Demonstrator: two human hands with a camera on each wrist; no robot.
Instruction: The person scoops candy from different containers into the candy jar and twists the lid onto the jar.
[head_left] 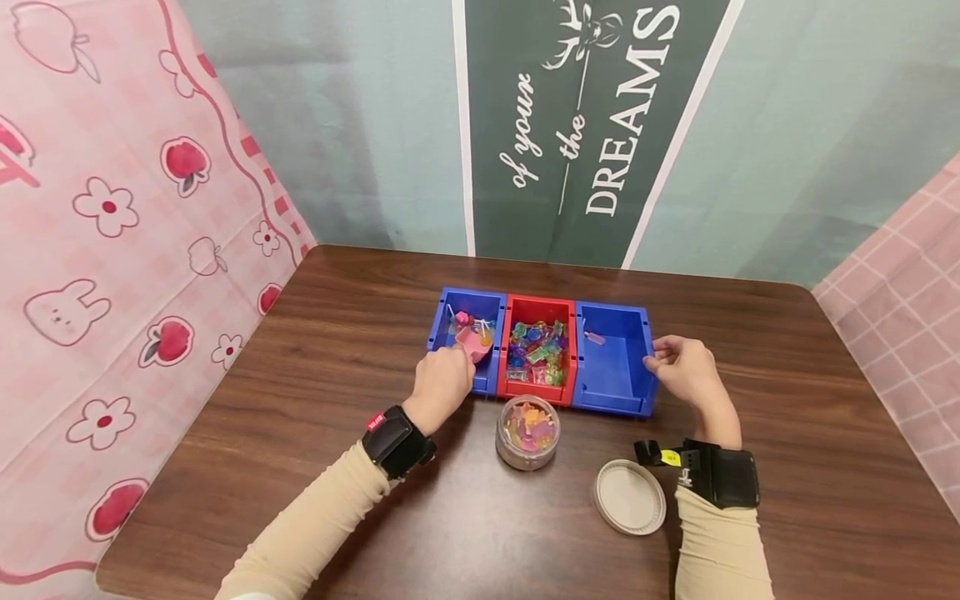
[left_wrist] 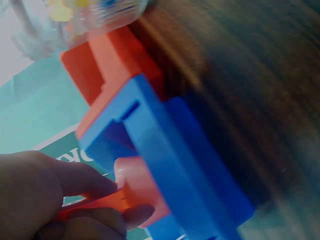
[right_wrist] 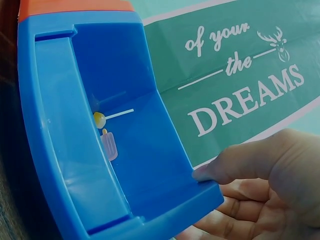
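My left hand [head_left: 444, 385] grips the handle of a small pink scoop [head_left: 474, 343]. The scoop's bowl is down inside the left blue bin [head_left: 474, 296], among small lollipop charms [head_left: 465, 318]. In the left wrist view, the bin's front edge partly hides the scoop [left_wrist: 142, 185]. At the other end of the row, my right hand [head_left: 688, 367] pinches the outer side wall of the right blue bin [right_wrist: 160, 145] between thumb and fingers. Inside that bin lie a yellow lollipop charm [right_wrist: 99, 120] and a pale pink popsicle charm [right_wrist: 109, 146].
Between the blue bins, a red bin [head_left: 540, 306] holds many colourful translucent pieces [head_left: 536, 350]. An uncapped clear jar [head_left: 525, 461] of pastel charms stands in front of it. Its round lid [head_left: 631, 497] lies on the wooden table [head_left: 360, 333] near my right wrist. Printed cloth hangs behind.
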